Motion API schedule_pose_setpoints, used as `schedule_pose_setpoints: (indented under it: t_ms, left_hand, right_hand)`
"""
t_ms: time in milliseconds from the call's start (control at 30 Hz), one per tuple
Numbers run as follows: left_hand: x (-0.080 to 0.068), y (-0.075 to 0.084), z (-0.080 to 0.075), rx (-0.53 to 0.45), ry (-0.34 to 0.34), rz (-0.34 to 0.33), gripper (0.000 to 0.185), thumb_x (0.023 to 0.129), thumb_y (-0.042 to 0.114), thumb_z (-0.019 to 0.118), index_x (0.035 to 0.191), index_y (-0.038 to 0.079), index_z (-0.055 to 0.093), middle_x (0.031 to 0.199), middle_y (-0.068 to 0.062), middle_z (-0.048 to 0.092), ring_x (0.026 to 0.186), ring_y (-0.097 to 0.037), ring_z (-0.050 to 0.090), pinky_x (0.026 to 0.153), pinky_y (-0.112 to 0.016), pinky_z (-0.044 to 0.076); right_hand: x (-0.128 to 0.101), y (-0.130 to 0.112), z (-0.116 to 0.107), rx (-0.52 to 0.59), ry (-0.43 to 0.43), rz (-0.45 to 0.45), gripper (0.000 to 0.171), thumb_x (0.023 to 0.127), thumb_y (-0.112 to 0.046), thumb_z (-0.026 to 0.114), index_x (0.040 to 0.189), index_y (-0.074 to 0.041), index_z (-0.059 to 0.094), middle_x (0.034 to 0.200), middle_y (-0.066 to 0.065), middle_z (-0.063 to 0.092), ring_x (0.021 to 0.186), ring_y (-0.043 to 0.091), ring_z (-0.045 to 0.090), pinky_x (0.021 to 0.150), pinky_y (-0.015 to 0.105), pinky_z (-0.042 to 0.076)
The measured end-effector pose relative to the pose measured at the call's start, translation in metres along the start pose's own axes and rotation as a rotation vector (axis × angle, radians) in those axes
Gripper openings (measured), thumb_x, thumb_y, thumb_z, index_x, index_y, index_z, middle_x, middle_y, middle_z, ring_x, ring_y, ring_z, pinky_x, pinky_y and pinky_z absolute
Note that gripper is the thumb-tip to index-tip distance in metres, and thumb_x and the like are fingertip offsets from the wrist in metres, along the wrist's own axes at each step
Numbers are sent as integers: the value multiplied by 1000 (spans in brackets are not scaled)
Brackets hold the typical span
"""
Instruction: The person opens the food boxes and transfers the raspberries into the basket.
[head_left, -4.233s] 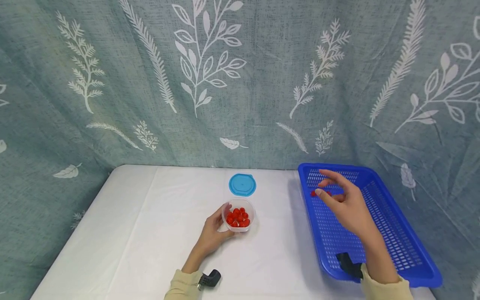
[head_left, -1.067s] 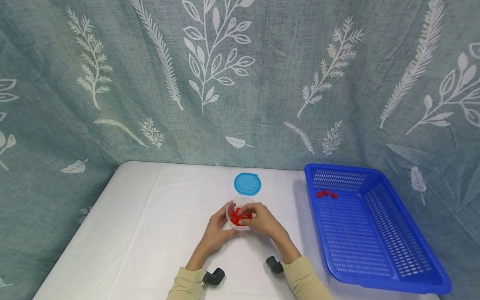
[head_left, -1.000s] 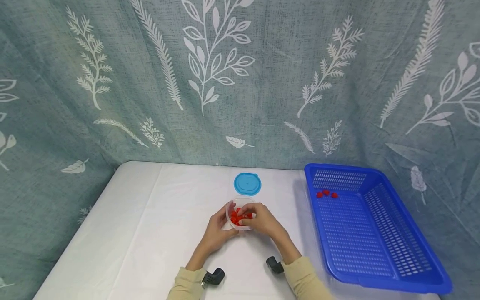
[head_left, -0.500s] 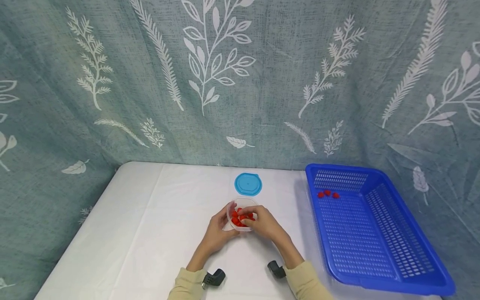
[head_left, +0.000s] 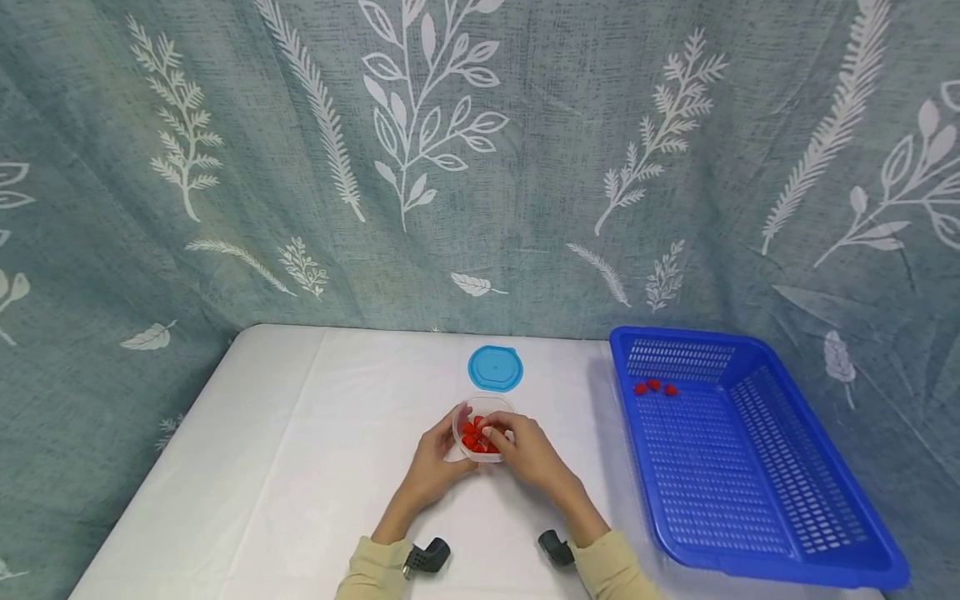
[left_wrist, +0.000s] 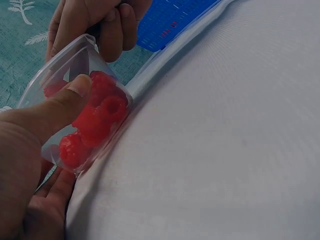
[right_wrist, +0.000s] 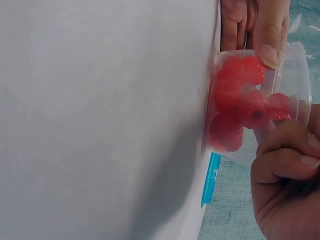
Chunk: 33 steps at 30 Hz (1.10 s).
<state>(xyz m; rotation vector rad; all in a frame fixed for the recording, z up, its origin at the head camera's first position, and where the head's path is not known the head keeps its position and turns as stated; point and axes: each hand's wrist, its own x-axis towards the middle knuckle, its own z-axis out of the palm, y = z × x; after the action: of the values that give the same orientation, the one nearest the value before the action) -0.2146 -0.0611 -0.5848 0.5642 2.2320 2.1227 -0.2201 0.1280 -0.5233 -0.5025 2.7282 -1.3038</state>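
My left hand (head_left: 433, 465) wraps around the near-left side of the clear tub (head_left: 484, 428), thumb pressed flat on its wall and fingers curled under and behind it, so this grip is closed on the tub. In the left wrist view the tub (left_wrist: 80, 112) sits at the edge of the white surface (left_wrist: 225, 150), with my thumb lying across its side. The tub holds a heap of raspberries (head_left: 476, 435), red and piled against each other; up close the raspberries (right_wrist: 240, 107) fill most of the lower part of it.

My right hand (head_left: 525, 450) is over the tub's right side, fingertips dipped past the rim among the raspberries. In the right wrist view its fingers (right_wrist: 287, 155) are bent at the tub's open mouth, right against a berry, but I cannot tell whether this grip has a berry pinched or is only touching the pile.

The tub stands on the surface (head_left: 300, 467) near its middle. Just behind it lies the round blue lid (head_left: 496, 368), flat and apart from the tub. To the right, well apart from my hands, is the blue basket (head_left: 825, 533), with three loose berries (head_left: 655, 387) in a short row near its far left corner. A leaf-print curtain (head_left: 480, 167) hangs behind everything.
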Motion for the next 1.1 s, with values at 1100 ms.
schedule_pose_setpoints:
  t_ms: [1100]
  left_hand:
    - [-1,3,2,78,1,-48,87,82,7,84,157,11,39,155,-13,49,148,-28,41,121,-38,32]
  right_hand:
    - [-41,-29,-23,199,179,50,25,89,-3,75,113,-11,78,101,1,75,94,17,63,56,22,56]
